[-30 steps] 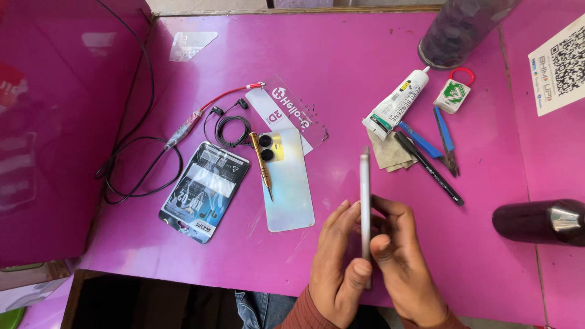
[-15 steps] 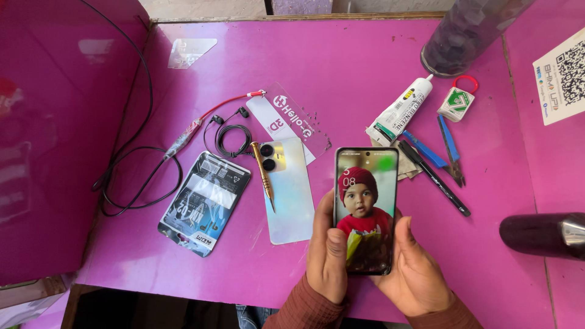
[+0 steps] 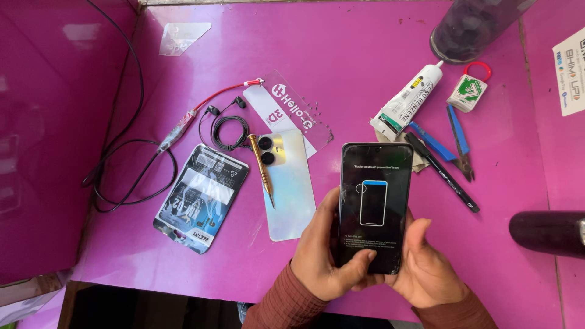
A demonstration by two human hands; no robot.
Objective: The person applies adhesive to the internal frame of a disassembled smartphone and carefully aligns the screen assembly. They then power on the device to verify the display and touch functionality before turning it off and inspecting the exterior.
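A smartphone (image 3: 375,204) is held face up over the near edge of the pink table (image 3: 341,67), its dark screen showing a white phone outline and small text. My left hand (image 3: 323,256) grips its left and bottom edges, thumb on the lower screen. My right hand (image 3: 423,268) holds the right edge, thumb raised beside the screen. Left of the phone lies an iridescent back cover (image 3: 287,183) with two camera rings, and a gold screwdriver (image 3: 261,169) rests across its left edge.
A black foil pouch (image 3: 201,198), coiled earphones (image 3: 228,128), a red-tipped cable (image 3: 183,128) and a clear card (image 3: 286,113) lie to the left. A glue tube (image 3: 407,102), blue tweezers (image 3: 458,140), black pen (image 3: 442,172), dark jar (image 3: 472,24) and black cylinder (image 3: 545,233) lie to the right.
A second ago the phone stood edge-on between my hands. It then lay face up showing a photo, and now the screen shows a dark notice with a phone outline.
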